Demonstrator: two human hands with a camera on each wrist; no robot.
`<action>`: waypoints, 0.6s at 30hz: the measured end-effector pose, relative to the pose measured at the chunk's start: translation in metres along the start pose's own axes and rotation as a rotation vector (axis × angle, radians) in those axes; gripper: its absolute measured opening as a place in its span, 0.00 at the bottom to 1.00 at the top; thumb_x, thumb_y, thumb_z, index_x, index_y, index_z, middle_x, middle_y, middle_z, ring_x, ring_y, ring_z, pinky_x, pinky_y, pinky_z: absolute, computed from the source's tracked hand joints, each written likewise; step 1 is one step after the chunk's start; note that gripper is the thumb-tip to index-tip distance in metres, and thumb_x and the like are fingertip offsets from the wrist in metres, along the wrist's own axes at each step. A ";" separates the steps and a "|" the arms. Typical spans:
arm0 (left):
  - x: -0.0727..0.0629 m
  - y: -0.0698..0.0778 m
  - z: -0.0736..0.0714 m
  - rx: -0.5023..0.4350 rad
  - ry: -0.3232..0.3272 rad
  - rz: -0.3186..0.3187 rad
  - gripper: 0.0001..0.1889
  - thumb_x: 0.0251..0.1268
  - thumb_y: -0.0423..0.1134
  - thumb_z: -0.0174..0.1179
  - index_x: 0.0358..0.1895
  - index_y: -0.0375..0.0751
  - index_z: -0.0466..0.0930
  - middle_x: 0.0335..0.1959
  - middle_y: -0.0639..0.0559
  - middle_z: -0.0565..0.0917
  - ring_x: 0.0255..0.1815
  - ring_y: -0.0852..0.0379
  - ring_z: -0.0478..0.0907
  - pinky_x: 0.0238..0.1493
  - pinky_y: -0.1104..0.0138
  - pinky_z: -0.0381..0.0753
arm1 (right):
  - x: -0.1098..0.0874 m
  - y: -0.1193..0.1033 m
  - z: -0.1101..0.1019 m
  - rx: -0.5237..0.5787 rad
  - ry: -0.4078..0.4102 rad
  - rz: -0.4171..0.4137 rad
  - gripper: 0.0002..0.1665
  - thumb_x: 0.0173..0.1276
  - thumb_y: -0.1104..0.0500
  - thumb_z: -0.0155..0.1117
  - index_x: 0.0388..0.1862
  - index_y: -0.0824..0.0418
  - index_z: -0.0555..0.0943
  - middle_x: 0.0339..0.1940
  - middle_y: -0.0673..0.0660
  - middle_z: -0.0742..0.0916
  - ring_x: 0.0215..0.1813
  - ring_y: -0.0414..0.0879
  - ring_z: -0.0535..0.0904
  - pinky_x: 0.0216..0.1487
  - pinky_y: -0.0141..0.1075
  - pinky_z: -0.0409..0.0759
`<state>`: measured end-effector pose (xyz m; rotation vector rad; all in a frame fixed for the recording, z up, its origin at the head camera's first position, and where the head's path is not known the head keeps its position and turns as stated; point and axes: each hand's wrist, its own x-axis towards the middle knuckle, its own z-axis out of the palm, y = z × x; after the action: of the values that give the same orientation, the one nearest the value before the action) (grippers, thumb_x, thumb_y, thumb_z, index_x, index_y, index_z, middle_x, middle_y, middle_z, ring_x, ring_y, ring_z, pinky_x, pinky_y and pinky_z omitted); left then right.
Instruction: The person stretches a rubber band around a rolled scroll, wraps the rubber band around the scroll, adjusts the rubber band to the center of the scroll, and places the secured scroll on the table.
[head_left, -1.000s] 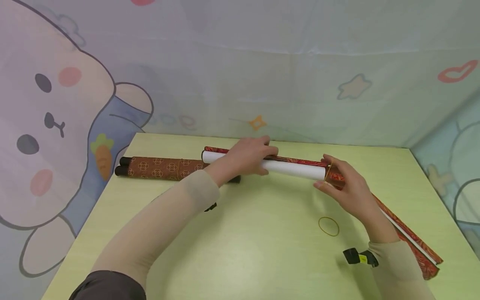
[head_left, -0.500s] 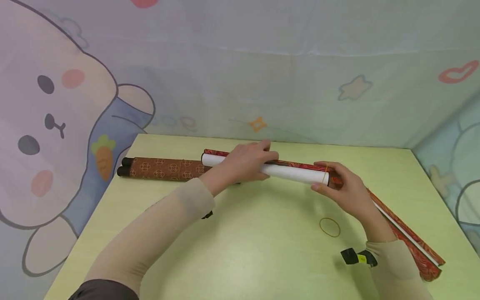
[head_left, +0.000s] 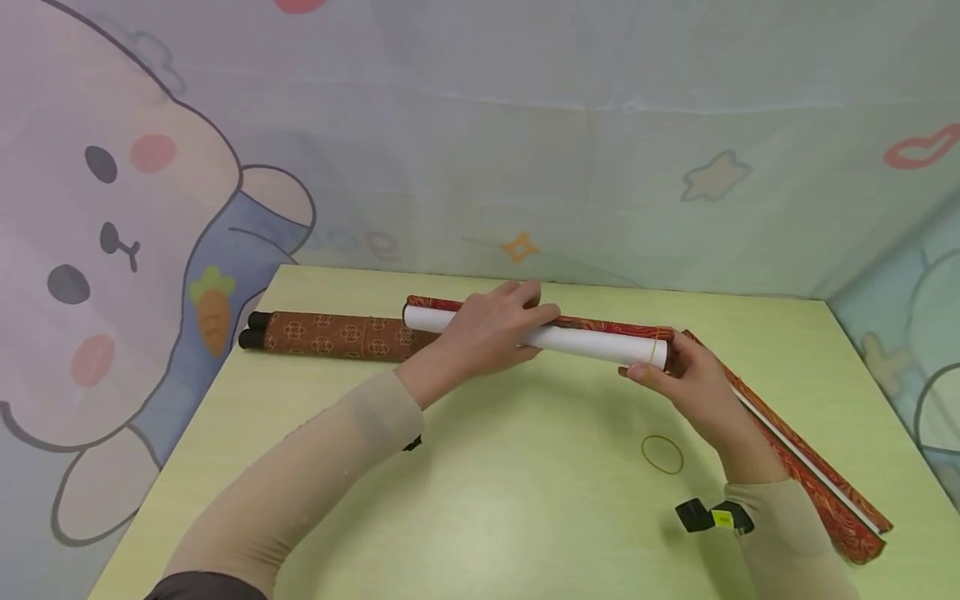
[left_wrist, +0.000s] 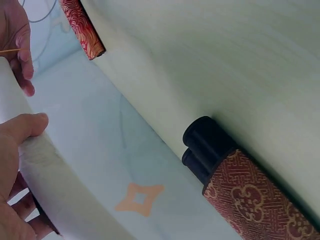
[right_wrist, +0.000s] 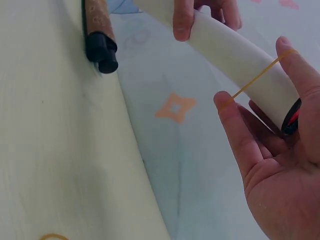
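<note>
My left hand (head_left: 495,329) grips a rolled scroll (head_left: 592,342) near its middle, thumb on the white side. The scroll has a red patterned strip along its back and is held above the table. My right hand (head_left: 701,400) is at the scroll's right end, with a thin yellow rubber band (right_wrist: 255,80) stretched between thumb and a fingertip. That band crosses the white roll just short of its dark-rimmed end. In the right wrist view, other fingers of the right hand lie behind the roll. The far fingers of the left hand are partly hidden by the scroll.
Behind the left forearm lies a brown patterned scroll (head_left: 330,336) with black rod ends. A red patterned scroll (head_left: 817,475) lies slantwise at the right, partly behind the right arm. Another rubber band (head_left: 662,455) is on the table. A printed cloth hangs behind the table's back edge.
The rubber band in my right hand has gone from the scroll's right tip to slightly inward of it, over the white roll. The left hand keeps its grip with little movement.
</note>
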<state>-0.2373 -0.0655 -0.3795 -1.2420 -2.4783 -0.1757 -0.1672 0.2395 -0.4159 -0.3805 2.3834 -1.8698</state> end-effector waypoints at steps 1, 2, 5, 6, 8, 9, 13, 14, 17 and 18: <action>-0.001 0.000 0.000 0.006 0.018 0.003 0.15 0.67 0.43 0.74 0.54 0.51 0.85 0.43 0.51 0.77 0.41 0.52 0.80 0.21 0.64 0.76 | 0.000 0.001 0.001 0.042 -0.004 -0.008 0.23 0.80 0.65 0.65 0.68 0.70 0.73 0.56 0.52 0.83 0.54 0.38 0.89 0.57 0.29 0.85; -0.002 0.001 0.001 0.013 0.033 0.006 0.15 0.67 0.43 0.74 0.53 0.51 0.85 0.42 0.51 0.77 0.40 0.53 0.79 0.21 0.64 0.76 | 0.000 0.002 0.001 0.087 -0.010 -0.021 0.21 0.80 0.66 0.64 0.67 0.69 0.74 0.56 0.52 0.83 0.54 0.39 0.90 0.59 0.30 0.85; -0.005 0.002 0.001 0.032 0.073 0.016 0.17 0.65 0.44 0.75 0.54 0.49 0.84 0.42 0.50 0.77 0.39 0.52 0.80 0.20 0.65 0.77 | 0.002 0.007 0.003 0.205 -0.039 -0.085 0.16 0.81 0.70 0.60 0.64 0.66 0.75 0.57 0.53 0.86 0.56 0.44 0.90 0.62 0.36 0.85; -0.006 0.003 0.001 0.037 0.085 0.019 0.17 0.65 0.44 0.76 0.54 0.49 0.84 0.42 0.50 0.77 0.39 0.52 0.81 0.21 0.64 0.78 | 0.003 0.008 0.003 0.225 -0.048 -0.106 0.16 0.81 0.70 0.60 0.64 0.65 0.76 0.57 0.54 0.87 0.56 0.45 0.91 0.62 0.38 0.85; -0.007 0.004 0.001 0.046 0.110 0.022 0.19 0.64 0.45 0.77 0.55 0.49 0.84 0.42 0.50 0.76 0.38 0.53 0.81 0.21 0.64 0.79 | 0.004 0.010 0.004 0.254 -0.069 -0.136 0.15 0.82 0.68 0.59 0.65 0.65 0.77 0.58 0.54 0.89 0.58 0.49 0.90 0.62 0.41 0.85; -0.008 0.005 0.001 0.048 0.124 0.025 0.19 0.63 0.45 0.77 0.55 0.49 0.83 0.42 0.50 0.76 0.37 0.53 0.82 0.21 0.64 0.79 | 0.005 0.011 0.004 0.252 -0.077 -0.144 0.16 0.83 0.67 0.59 0.66 0.65 0.77 0.59 0.54 0.90 0.59 0.49 0.90 0.62 0.42 0.85; -0.009 0.008 -0.001 0.053 0.166 0.035 0.19 0.63 0.44 0.76 0.54 0.49 0.83 0.40 0.50 0.76 0.30 0.55 0.80 0.20 0.65 0.78 | 0.007 0.013 0.006 0.208 -0.101 -0.133 0.18 0.84 0.60 0.60 0.68 0.60 0.78 0.62 0.51 0.89 0.60 0.50 0.89 0.62 0.41 0.86; -0.009 0.009 -0.001 0.054 0.170 0.038 0.19 0.63 0.44 0.76 0.54 0.49 0.83 0.40 0.50 0.76 0.29 0.55 0.79 0.20 0.65 0.78 | 0.007 0.013 0.007 0.194 -0.110 -0.132 0.19 0.84 0.59 0.59 0.69 0.60 0.77 0.64 0.50 0.89 0.60 0.49 0.89 0.61 0.41 0.86; -0.009 0.011 -0.001 0.060 0.170 0.041 0.20 0.63 0.45 0.76 0.55 0.48 0.83 0.40 0.50 0.76 0.27 0.56 0.79 0.20 0.66 0.79 | 0.009 0.013 0.010 0.179 -0.146 -0.137 0.20 0.85 0.61 0.59 0.72 0.58 0.76 0.67 0.51 0.86 0.61 0.50 0.89 0.61 0.42 0.87; -0.009 0.012 -0.001 0.062 0.168 0.039 0.20 0.63 0.46 0.77 0.55 0.48 0.83 0.40 0.50 0.76 0.27 0.56 0.79 0.21 0.66 0.79 | 0.010 0.013 0.012 0.182 -0.158 -0.140 0.20 0.85 0.62 0.58 0.72 0.58 0.76 0.68 0.51 0.85 0.61 0.50 0.89 0.60 0.43 0.87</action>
<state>-0.2228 -0.0653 -0.3821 -1.1982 -2.2973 -0.1833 -0.1757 0.2290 -0.4304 -0.6663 2.1147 -2.0115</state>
